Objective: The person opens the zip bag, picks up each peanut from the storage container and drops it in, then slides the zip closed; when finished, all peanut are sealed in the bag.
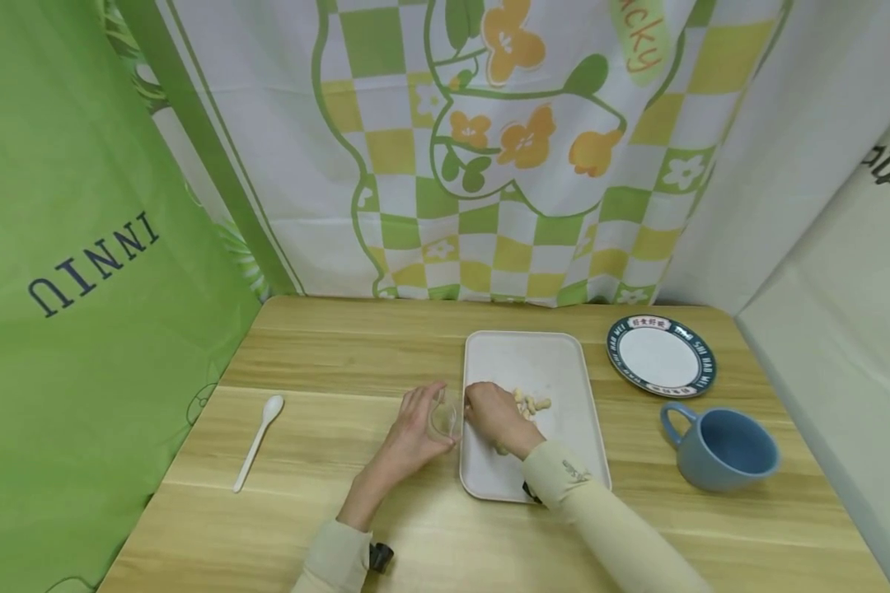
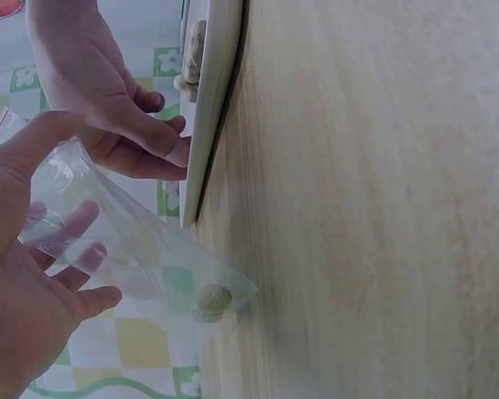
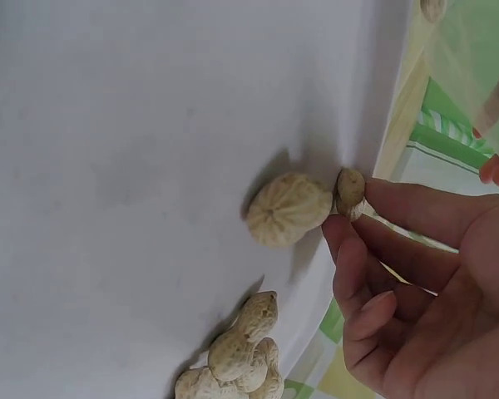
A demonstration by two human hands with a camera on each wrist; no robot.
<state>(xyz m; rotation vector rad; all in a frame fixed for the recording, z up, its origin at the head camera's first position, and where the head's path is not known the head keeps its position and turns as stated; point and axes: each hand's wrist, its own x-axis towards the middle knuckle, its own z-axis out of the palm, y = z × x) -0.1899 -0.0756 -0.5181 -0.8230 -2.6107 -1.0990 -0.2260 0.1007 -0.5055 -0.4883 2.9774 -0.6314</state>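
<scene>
My left hand (image 1: 408,432) holds a clear plastic bag (image 2: 141,233) by its mouth, just left of the tray. A peanut (image 2: 214,298) shows through the bag's lower corner in the left wrist view. Over the left edge of the white tray (image 1: 526,358), my right hand (image 1: 498,418) pinches a peanut (image 3: 350,193) between thumb and fingertips. Another peanut (image 3: 289,209) lies right beside those fingertips on the tray. Several more peanuts (image 3: 241,349) are heaped close by, partly behind the right hand in the head view.
A white spoon (image 1: 259,443) lies at the left of the wooden table (image 1: 326,346). To the tray's right are a green-rimmed plate (image 1: 660,356) and a blue mug (image 1: 723,453). A patterned curtain (image 1: 489,165) hangs behind the table.
</scene>
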